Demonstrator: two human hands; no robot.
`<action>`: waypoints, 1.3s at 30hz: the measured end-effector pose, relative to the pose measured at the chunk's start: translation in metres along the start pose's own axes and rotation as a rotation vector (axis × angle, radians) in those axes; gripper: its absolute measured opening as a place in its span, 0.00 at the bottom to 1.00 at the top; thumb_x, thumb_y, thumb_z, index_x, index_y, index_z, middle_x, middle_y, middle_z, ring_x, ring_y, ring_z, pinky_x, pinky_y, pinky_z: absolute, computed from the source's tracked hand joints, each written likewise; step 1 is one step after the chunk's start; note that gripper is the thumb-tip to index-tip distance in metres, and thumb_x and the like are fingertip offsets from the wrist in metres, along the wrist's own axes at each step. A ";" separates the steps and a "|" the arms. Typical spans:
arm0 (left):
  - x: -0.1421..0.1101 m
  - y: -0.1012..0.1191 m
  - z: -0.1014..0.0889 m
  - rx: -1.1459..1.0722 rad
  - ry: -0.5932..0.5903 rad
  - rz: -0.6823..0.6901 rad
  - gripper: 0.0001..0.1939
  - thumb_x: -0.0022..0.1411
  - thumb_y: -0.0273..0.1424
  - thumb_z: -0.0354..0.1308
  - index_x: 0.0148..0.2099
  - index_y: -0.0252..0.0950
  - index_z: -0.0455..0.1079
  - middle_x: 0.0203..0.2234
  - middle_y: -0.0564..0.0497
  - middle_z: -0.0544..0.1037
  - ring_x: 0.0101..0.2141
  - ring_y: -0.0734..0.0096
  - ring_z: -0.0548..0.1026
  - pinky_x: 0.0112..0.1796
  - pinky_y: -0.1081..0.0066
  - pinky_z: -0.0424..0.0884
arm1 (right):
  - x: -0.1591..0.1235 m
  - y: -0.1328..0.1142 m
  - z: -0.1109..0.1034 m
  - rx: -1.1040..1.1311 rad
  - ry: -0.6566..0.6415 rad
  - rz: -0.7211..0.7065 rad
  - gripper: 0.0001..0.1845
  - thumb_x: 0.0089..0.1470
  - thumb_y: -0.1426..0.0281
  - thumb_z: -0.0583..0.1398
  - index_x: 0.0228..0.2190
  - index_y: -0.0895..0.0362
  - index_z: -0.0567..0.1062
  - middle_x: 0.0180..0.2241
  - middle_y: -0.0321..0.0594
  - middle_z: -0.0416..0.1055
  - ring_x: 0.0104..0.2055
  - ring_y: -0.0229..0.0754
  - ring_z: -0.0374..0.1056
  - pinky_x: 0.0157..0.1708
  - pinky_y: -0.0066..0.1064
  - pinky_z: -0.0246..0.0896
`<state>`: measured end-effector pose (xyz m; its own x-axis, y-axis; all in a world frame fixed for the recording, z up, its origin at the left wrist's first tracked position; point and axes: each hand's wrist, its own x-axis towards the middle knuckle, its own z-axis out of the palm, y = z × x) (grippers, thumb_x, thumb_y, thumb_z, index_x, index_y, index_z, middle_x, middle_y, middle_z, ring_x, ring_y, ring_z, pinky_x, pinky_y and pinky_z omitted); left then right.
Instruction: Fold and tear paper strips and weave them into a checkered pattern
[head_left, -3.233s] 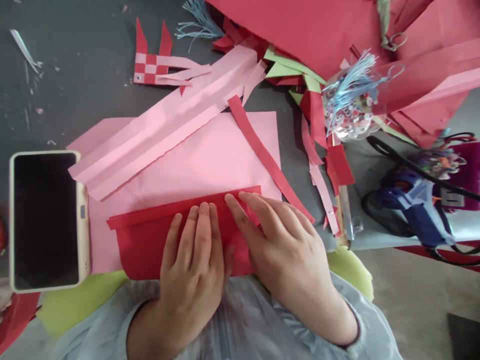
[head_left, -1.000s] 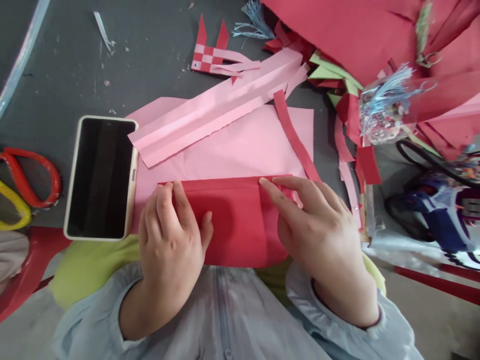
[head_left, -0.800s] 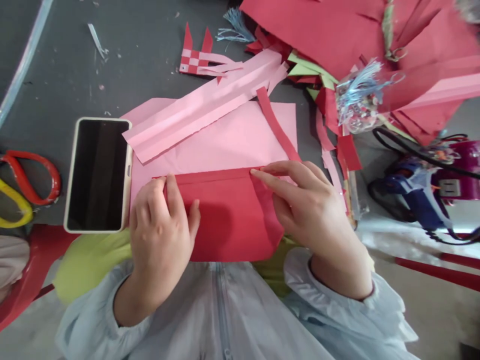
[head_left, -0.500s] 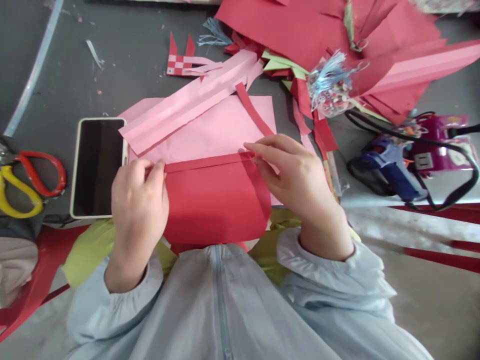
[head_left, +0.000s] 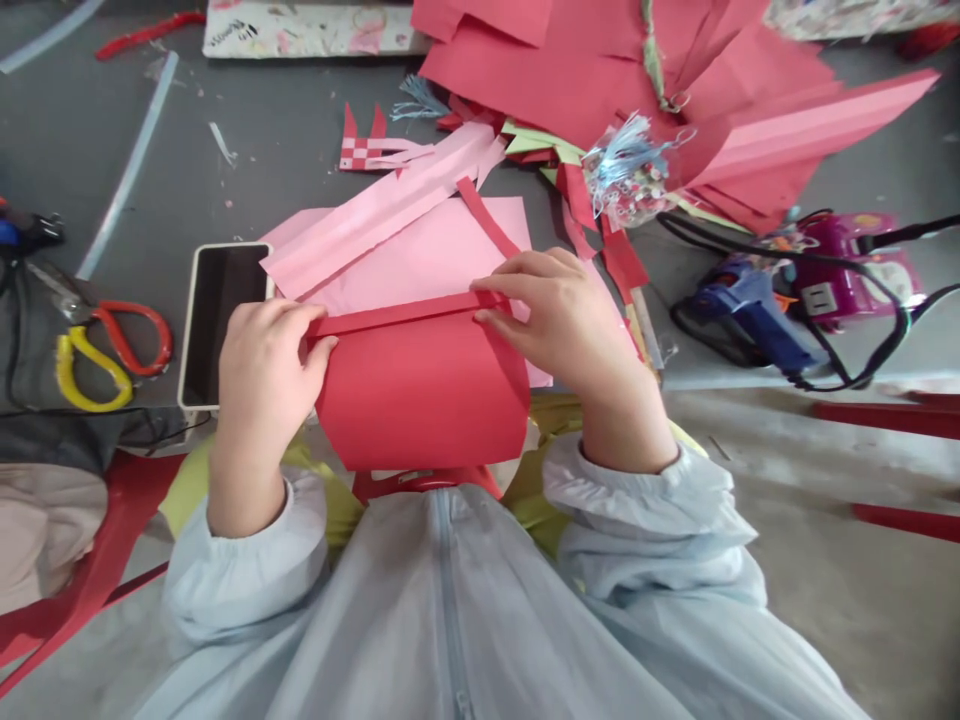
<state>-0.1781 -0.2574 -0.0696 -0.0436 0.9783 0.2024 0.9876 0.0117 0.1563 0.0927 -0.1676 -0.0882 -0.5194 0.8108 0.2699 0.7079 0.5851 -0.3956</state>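
Observation:
A sheet of red paper (head_left: pixel 424 390) hangs over the table's near edge, with a narrow folded strip along its far side. My left hand (head_left: pixel 270 375) pinches the left end of that fold between thumb and fingers. At the right end, my right hand (head_left: pixel 559 320) grips the fold between thumb and forefinger. Beneath the far part of the red paper lies a pink sheet (head_left: pixel 420 245). A creased pink strip (head_left: pixel 390 215) and a thin red paper strip (head_left: pixel 486 215) rest on top of it. The smartphone (head_left: pixel 217 330) is beside my left hand.
Scissors (head_left: pixel 120 350) with red and yellow handles lie at the left. A blue glue gun (head_left: pixel 772 310) with a black cord sits at the right. Red sheets (head_left: pixel 540 75) are piled at the back, near a bag of beads (head_left: pixel 634 180). A small woven paper piece (head_left: pixel 364 150) lies beyond the pink strip.
The view has shifted, so the table things appear moved. My left thumb now rests visibly on the near side of the fold. Both hands still hold the red paper.

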 end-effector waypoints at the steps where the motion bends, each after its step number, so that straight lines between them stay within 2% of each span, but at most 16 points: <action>1: 0.000 0.000 -0.001 -0.007 -0.002 0.001 0.13 0.65 0.31 0.56 0.49 0.37 0.76 0.44 0.44 0.80 0.48 0.52 0.73 0.51 0.56 0.71 | 0.000 0.000 0.000 -0.002 0.003 -0.001 0.11 0.59 0.72 0.60 0.41 0.56 0.82 0.41 0.47 0.77 0.42 0.50 0.67 0.45 0.42 0.60; 6: 0.003 0.001 -0.006 -0.068 0.023 -0.019 0.08 0.65 0.31 0.56 0.42 0.39 0.77 0.40 0.46 0.81 0.46 0.55 0.75 0.49 0.58 0.71 | -0.001 0.002 0.000 -0.033 0.014 -0.008 0.08 0.60 0.71 0.61 0.37 0.58 0.81 0.39 0.47 0.78 0.43 0.52 0.67 0.46 0.43 0.61; 11: 0.005 -0.003 -0.010 -0.270 0.079 -0.071 0.03 0.62 0.30 0.60 0.36 0.41 0.75 0.35 0.49 0.82 0.38 0.61 0.78 0.40 0.63 0.72 | 0.000 0.006 -0.003 0.033 -0.003 -0.034 0.07 0.60 0.72 0.59 0.33 0.56 0.79 0.39 0.47 0.78 0.44 0.53 0.70 0.47 0.45 0.62; 14: 0.005 -0.007 -0.008 -0.416 0.154 -0.084 0.02 0.60 0.29 0.62 0.34 0.42 0.75 0.32 0.53 0.82 0.33 0.66 0.78 0.37 0.67 0.72 | 0.001 0.007 -0.011 0.171 -0.002 -0.031 0.06 0.59 0.71 0.59 0.32 0.55 0.78 0.36 0.45 0.78 0.41 0.51 0.72 0.45 0.45 0.64; 17: 0.005 -0.010 -0.006 -0.590 0.187 -0.122 0.02 0.60 0.31 0.62 0.35 0.40 0.75 0.30 0.54 0.81 0.30 0.71 0.77 0.34 0.71 0.72 | 0.001 0.008 -0.021 0.367 -0.020 0.059 0.06 0.58 0.69 0.61 0.30 0.54 0.77 0.33 0.42 0.78 0.37 0.48 0.72 0.39 0.41 0.66; 21: 0.007 -0.011 -0.003 -0.807 0.250 -0.178 0.05 0.59 0.34 0.65 0.34 0.39 0.76 0.28 0.53 0.79 0.28 0.73 0.75 0.30 0.74 0.70 | -0.001 0.009 -0.028 0.641 -0.023 0.215 0.06 0.54 0.63 0.66 0.29 0.52 0.78 0.32 0.40 0.78 0.34 0.45 0.73 0.35 0.39 0.68; 26: 0.010 -0.012 0.002 -1.018 0.283 -0.241 0.09 0.55 0.37 0.70 0.33 0.39 0.77 0.23 0.53 0.75 0.24 0.74 0.72 0.24 0.74 0.66 | 0.000 0.008 -0.030 0.833 0.031 0.276 0.09 0.47 0.62 0.71 0.26 0.52 0.79 0.29 0.39 0.76 0.34 0.44 0.73 0.34 0.37 0.70; 29: 0.011 -0.010 0.002 -1.136 0.277 -0.290 0.11 0.51 0.37 0.72 0.31 0.38 0.77 0.20 0.54 0.72 0.22 0.74 0.70 0.23 0.74 0.66 | 0.000 0.006 -0.029 0.876 0.094 0.321 0.10 0.47 0.63 0.72 0.25 0.53 0.78 0.26 0.38 0.75 0.31 0.42 0.71 0.30 0.35 0.67; 33: 0.011 -0.004 -0.004 -1.218 0.304 -0.355 0.11 0.47 0.35 0.75 0.30 0.36 0.78 0.18 0.56 0.71 0.18 0.80 0.64 0.18 0.77 0.59 | -0.001 0.005 -0.026 0.887 0.161 0.369 0.13 0.46 0.59 0.73 0.25 0.52 0.78 0.25 0.37 0.73 0.28 0.41 0.68 0.26 0.34 0.62; 39: 0.011 0.004 -0.009 -1.292 0.365 -0.376 0.07 0.47 0.28 0.73 0.29 0.34 0.79 0.17 0.56 0.73 0.17 0.84 0.65 0.18 0.81 0.58 | -0.003 0.008 -0.023 0.872 0.168 0.372 0.14 0.49 0.56 0.71 0.27 0.51 0.77 0.26 0.39 0.73 0.28 0.43 0.69 0.25 0.36 0.61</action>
<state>-0.1764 -0.2483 -0.0578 -0.5062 0.8483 0.1557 0.0801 -0.1336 0.9878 0.1107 -0.1648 -0.0721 -0.2097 0.9735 0.0910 0.1735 0.1286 -0.9764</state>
